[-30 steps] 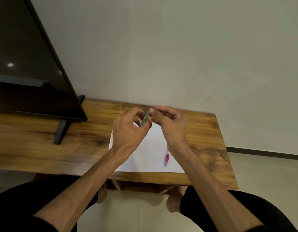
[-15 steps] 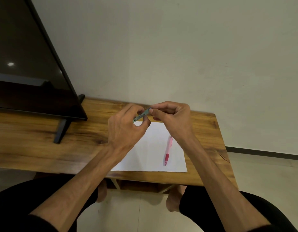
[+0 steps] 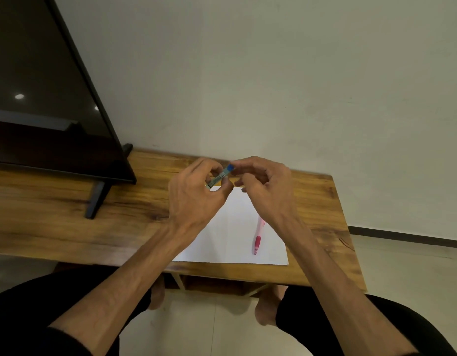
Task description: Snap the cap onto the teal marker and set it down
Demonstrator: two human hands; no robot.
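Since half a second ago, blue end of the small case [image 3: 220, 176] slid clear of the fingertips and now plainly visible; hands otherwise held at much the same spot above the far edge of the paper [image 3: 235, 235]. Left hand [image 3: 196, 194] curled round the lower part of the small case, thumb and forefinger pinching it. Right hand [image 3: 266, 186] pinching the blue upper end between thumb and forefinger, remaining fingers loosely bent beneath. Small case slim and greenish-grey, tilted up to the right, held in the air above the paper's far edge, not touching it. Printed label along its side, lettering too small and blurred to read; no brand legible. Pink pen [image 3: 257, 237] lying on the paper's right half, nearly parallel to its right edge, tip toward the near edge, upper end hidden behind the right wrist; no writing legible on it either. Paper blank, flat on the wooden table [image 3: 55, 214], near edge close to the table's front. Left of the paper, well apart, black screen [image 3: 42, 111] standing on a dark foot [image 3: 96, 199], glass reflecting spots of light. Beyond the paper, pale wall; below it, dark trousers and bare feet on a tiled floor.
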